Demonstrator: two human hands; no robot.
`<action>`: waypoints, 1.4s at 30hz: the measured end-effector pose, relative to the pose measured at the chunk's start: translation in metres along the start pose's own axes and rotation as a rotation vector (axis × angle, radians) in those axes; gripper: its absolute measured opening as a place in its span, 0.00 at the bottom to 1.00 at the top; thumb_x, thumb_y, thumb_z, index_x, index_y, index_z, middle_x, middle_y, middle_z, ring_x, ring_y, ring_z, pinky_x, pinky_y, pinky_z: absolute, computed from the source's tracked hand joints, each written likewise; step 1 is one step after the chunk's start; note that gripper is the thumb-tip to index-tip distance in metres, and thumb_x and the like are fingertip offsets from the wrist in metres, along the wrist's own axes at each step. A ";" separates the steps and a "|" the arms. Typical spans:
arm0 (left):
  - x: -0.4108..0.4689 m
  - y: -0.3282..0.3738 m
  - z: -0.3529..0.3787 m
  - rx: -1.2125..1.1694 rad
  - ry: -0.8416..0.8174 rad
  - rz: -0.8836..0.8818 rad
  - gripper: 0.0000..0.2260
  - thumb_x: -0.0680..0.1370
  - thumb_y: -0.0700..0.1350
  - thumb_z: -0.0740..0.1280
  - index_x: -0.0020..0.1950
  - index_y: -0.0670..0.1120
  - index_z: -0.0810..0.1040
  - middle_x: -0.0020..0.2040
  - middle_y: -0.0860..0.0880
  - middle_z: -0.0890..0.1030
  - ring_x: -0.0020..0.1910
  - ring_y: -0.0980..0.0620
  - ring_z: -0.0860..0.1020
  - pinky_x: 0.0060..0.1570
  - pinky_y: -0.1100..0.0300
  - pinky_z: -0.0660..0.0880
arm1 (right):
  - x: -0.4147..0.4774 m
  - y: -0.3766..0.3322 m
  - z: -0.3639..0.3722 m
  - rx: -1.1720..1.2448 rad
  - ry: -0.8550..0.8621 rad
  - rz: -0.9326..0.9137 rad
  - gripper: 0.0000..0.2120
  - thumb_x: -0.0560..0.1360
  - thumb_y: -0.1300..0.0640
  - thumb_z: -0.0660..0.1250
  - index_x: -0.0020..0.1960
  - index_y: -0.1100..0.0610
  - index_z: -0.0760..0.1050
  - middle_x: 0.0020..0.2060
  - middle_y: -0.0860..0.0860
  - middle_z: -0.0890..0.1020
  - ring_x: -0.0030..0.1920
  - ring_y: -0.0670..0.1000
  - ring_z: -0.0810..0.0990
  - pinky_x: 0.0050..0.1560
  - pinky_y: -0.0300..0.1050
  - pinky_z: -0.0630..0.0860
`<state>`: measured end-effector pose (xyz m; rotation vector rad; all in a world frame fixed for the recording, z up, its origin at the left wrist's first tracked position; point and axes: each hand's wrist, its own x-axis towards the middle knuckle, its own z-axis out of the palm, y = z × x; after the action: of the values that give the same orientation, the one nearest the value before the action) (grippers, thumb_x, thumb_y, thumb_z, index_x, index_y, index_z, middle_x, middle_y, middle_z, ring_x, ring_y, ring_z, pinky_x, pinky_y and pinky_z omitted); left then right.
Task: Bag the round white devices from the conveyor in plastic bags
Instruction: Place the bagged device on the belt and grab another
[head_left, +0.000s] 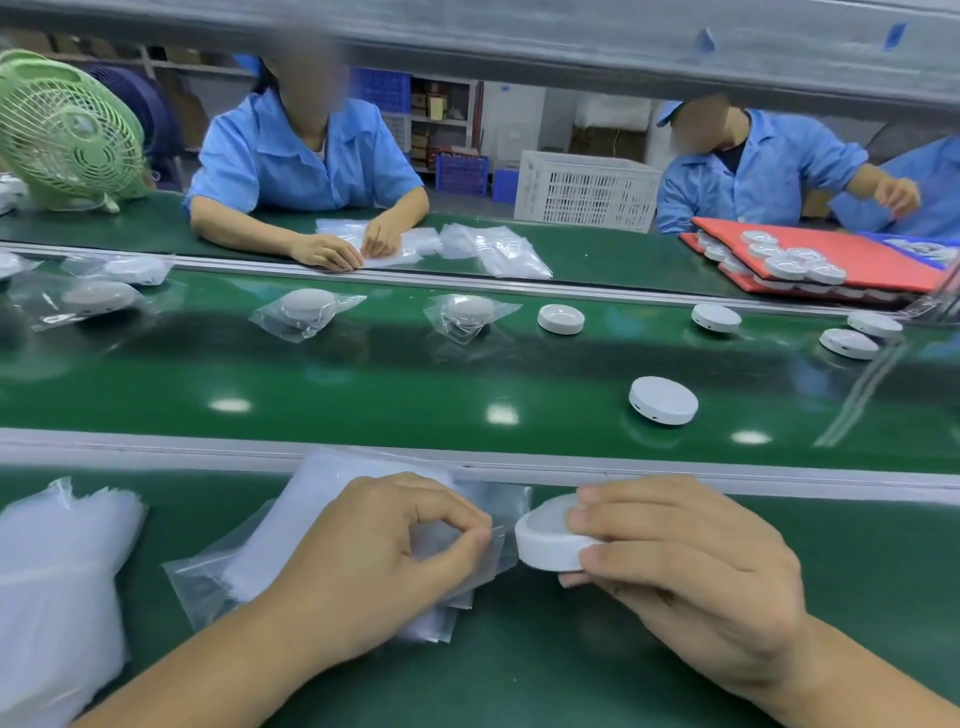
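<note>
While each hand (374, 551) holds one item, five bare devices (663, 400) wait.

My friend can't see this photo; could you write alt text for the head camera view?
A person's right hand holds a round white device beside a plastic bag pinched by the left hand. Beyond, bare and bagged devices ride a green conveyor, where two workers in blue sit opposite.
</note>
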<state>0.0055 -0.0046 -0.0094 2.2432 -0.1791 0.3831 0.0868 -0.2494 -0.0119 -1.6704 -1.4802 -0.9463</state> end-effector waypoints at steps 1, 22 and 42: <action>0.000 -0.001 0.000 -0.009 0.005 -0.006 0.08 0.72 0.58 0.69 0.44 0.59 0.86 0.45 0.68 0.83 0.51 0.64 0.81 0.55 0.59 0.77 | 0.001 0.001 0.001 0.004 0.024 0.005 0.08 0.74 0.61 0.80 0.51 0.56 0.83 0.53 0.50 0.87 0.55 0.53 0.86 0.50 0.50 0.82; 0.002 0.013 0.025 -0.445 0.338 -0.038 0.07 0.73 0.51 0.72 0.51 0.58 0.81 0.51 0.57 0.85 0.52 0.56 0.83 0.51 0.65 0.77 | 0.034 -0.004 0.037 0.400 -0.363 0.889 0.20 0.72 0.37 0.73 0.32 0.49 0.70 0.28 0.40 0.74 0.30 0.40 0.69 0.34 0.33 0.66; 0.005 -0.016 0.004 0.527 -0.155 0.139 0.14 0.76 0.65 0.59 0.48 0.65 0.83 0.53 0.71 0.78 0.54 0.67 0.72 0.52 0.63 0.70 | 0.028 0.156 0.048 -0.534 -0.859 0.925 0.30 0.73 0.28 0.58 0.71 0.39 0.63 0.65 0.50 0.70 0.59 0.57 0.76 0.55 0.52 0.75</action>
<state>0.0152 0.0025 -0.0222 2.7923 -0.3496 0.3595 0.2474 -0.2093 -0.0160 -2.9842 -0.6616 -0.0559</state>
